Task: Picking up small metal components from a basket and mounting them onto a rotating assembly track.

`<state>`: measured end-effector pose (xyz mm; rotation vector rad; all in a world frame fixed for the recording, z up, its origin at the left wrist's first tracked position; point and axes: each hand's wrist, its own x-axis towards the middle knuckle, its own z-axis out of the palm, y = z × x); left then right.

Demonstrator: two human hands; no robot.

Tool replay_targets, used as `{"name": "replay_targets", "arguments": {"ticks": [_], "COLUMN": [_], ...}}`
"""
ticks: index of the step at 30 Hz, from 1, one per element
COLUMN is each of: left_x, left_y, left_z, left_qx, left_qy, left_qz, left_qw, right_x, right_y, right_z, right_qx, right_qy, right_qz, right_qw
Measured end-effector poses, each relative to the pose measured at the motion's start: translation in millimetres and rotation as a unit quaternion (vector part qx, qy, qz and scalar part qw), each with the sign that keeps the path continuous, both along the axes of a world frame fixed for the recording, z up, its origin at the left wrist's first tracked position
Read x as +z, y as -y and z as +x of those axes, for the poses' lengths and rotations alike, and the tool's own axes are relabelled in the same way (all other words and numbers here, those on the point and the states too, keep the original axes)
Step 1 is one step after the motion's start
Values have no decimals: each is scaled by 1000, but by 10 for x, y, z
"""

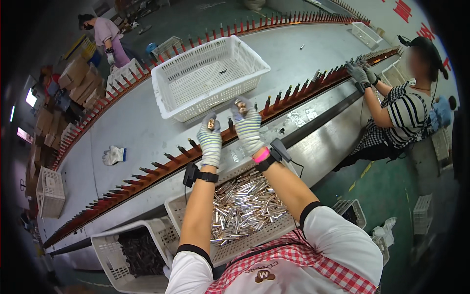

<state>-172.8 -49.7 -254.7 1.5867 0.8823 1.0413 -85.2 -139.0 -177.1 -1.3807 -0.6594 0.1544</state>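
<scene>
Since tubes (245, 208) lie waist-side, I judge them handy | left hand (210, 136) curled round metal pieces (211, 124) | right hand (247, 121) likewise | pin (231, 125) between

- Centre: gloved left hand (211, 139) and right hand (248, 128), each gripping metal pieces (211, 124)
- Eleven o'clock: white crate (210, 103)
- Six o'clock: heaped metal tubes (247, 208)
- Toward three: co-worker (409, 110)

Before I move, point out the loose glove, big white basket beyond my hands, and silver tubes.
Loose glove (114, 155): head view, its middle.
Big white basket (220, 96): head view, near wall.
Silver tubes (247, 206): head view, the heap's middle.
</scene>
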Motion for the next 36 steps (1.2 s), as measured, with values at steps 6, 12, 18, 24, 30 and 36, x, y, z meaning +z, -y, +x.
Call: {"name": "replay_targets", "arguments": {"ticks": [6, 12, 18, 24, 30, 36], "left_x": [1063, 973, 794, 822, 782, 409], "left_y": [523, 1280, 1109, 879, 1245, 1169], "left_z": [-129, -1036, -1529, -858, 1072, 2475], "left_qx": [-79, -474, -229, -250, -385, -246], "left_qy": [168, -216, -62, -82, -25, 25], "left_qz": [-40, 35, -264, -112, -71, -32], "left_qw": [982, 853, 935, 958, 920, 968], "right_x": [-433, 267, 117, -414, -472, -670], "right_y": [105, 193, 1637, 2580, 2807, 3469], "right_z": [552, 375, 97, 677, 840, 1920], "right_qx": [-29, -14, 317, 83, 68, -58], "right_qy": [104, 132, 448, 200, 126, 151], "right_qz": [-103, 44, -175, -540, -474, -460], "right_qw": [989, 990, 817, 813, 869, 873]}}
